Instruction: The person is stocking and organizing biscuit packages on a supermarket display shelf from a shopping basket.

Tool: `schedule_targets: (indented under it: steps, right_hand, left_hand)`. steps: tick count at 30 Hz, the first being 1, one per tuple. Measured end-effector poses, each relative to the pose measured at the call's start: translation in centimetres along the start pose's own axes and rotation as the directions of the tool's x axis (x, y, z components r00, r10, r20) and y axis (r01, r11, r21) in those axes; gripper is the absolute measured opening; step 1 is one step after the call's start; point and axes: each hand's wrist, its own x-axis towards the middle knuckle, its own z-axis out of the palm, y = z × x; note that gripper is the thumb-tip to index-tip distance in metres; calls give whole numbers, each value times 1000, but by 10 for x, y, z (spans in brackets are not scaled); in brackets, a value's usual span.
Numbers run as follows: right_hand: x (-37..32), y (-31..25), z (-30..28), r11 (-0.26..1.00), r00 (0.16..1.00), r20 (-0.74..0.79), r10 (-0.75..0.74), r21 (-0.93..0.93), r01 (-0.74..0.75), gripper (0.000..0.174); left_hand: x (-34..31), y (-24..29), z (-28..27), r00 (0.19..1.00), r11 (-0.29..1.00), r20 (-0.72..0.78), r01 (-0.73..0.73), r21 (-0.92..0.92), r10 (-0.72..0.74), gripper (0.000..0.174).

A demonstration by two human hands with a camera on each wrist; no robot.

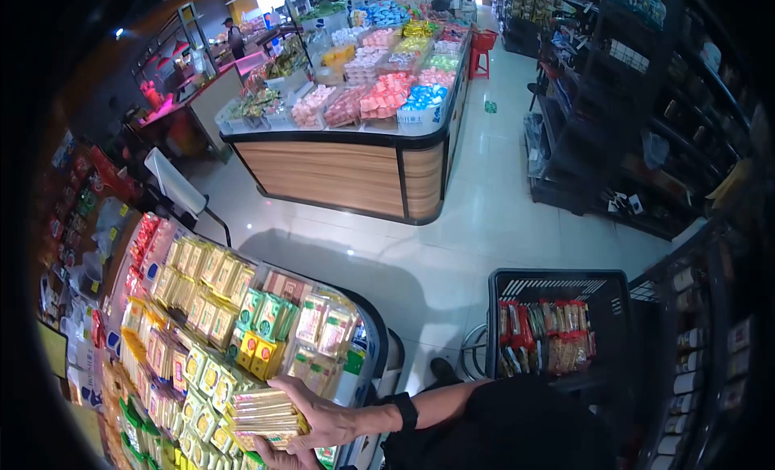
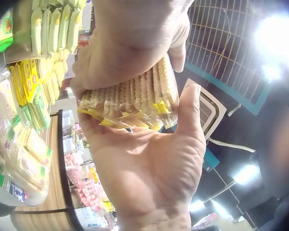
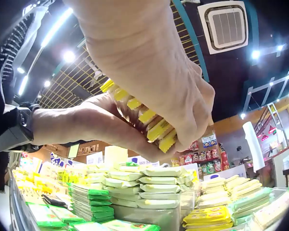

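Observation:
Both hands grip one stack of cracker packets, thin and clear-wrapped with yellow ends, above the snack display. My right hand, with a black band at its wrist, holds the stack's near side. Lower down, my left hand is partly cut off by the frame's bottom edge. In the left wrist view, ridged edges of the cracker packets show between the left hand above and the right hand below. Yellow packet ends stick out between both hands in the right wrist view.
Below the hands, the display bears rows of green, yellow and pale packets. A black shopping basket with several packaged snacks stands at right. Beyond the tiled floor is a wood-panelled candy island. Dark shelves line the right.

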Motion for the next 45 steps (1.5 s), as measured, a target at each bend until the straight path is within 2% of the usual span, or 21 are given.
schedule_targets:
  steps: [2, 4, 5, 6, 7, 8, 10, 11, 14, 15, 16, 19, 23, 27, 30, 31, 32, 34, 38, 41, 45]
  right_hand:
    - [3, 1, 0, 998, 999, 38, -20, -61, 23, 106]
    - [5, 2, 2, 997, 1000, 13, -4, -74, 5, 104]
    - [5, 2, 3, 996, 1000, 0, 11, -83, -11, 103]
    - [6, 2, 5, 996, 1000, -15, 24, -91, -25, 103]
    - [7, 2, 7, 995, 999, -8, 37, -89, -38, 101]
    - [10, 1, 10, 996, 999, 0, 35, -82, -35, 101]
    - [14, -1, 17, 997, 998, 48, 39, -67, -36, 100]
    - [16, 1, 20, 996, 995, 82, 56, -75, -50, 100]
    - [21, 6, 29, 996, 988, 136, 73, -51, -66, 101]
    - [23, 7, 31, 996, 986, 147, 74, -51, -67, 101]
    - [24, 8, 33, 996, 985, 156, 78, -53, -71, 101]
    - [28, 9, 34, 995, 987, 143, 78, -64, -70, 100]
    - [34, 2, 24, 990, 978, 155, 140, -12, -140, 99]
    - [42, 1, 24, 996, 988, 142, 60, -68, -50, 98]
    - [50, 3, 25, 999, 987, 156, 33, -30, -29, 99]
    - [54, 3, 24, 994, 990, 138, -18, -102, 33, 95]
    - [58, 3, 23, 999, 989, 149, -9, -47, 17, 98]
    - [61, 14, 22, 989, 971, 217, 95, 87, -117, 100]
    - [83, 9, 10, 901, 921, 343, 185, 316, -299, 100]
    - [98, 8, -7, 897, 903, 396, 170, 317, -308, 100]
    - [112, 14, -36, 904, 881, 442, 168, 288, -317, 100]
  left_hand:
    - [4, -7, -7, 998, 998, 28, -55, -10, 55, 70]
    - [6, -13, -13, 988, 990, 69, -141, 0, 140, 70]
    - [7, -16, -16, 992, 992, 73, -98, -86, 104, 70]
    - [13, -14, -20, 996, 940, 51, 82, -332, -69, 70]
    - [19, -12, -24, 970, 793, 26, 212, -571, -240, 70]
    - [21, -12, -30, 964, 753, 27, 225, -618, -266, 69]
    - [20, -17, -47, 996, 915, 71, 73, -396, -49, 69]
    - [15, -23, -56, 970, 982, 172, -155, -103, 171, 69]
    - [7, -14, -54, 994, 995, 63, -93, -20, 94, 63]
    - [16, -6, -53, 995, 954, -17, 94, -286, -103, 62]
    - [24, 3, -53, 951, 804, -28, 244, -542, -307, 62]
    - [31, 5, -46, 963, 849, -40, 214, -483, -266, 64]
    - [38, 3, -40, 975, 881, -34, 185, -436, -221, 70]
    - [41, 15, -33, 967, 862, 34, 240, -446, -252, 73]
    - [40, 18, -26, 973, 876, -56, 178, -448, -225, 73]
    - [41, 20, -22, 962, 862, -117, 162, -480, -245, 78]
    - [42, 18, -22, 962, 858, -144, 133, -495, -232, 77]
    - [46, 20, -12, 964, 867, -195, 62, -495, -181, 74]
    - [51, 16, 2, 958, 907, -252, 16, -421, -134, 73]
    - [61, 13, 21, 949, 927, -304, -43, -373, -78, 73]
    - [71, 5, 46, 949, 926, -303, -29, -377, -94, 71]
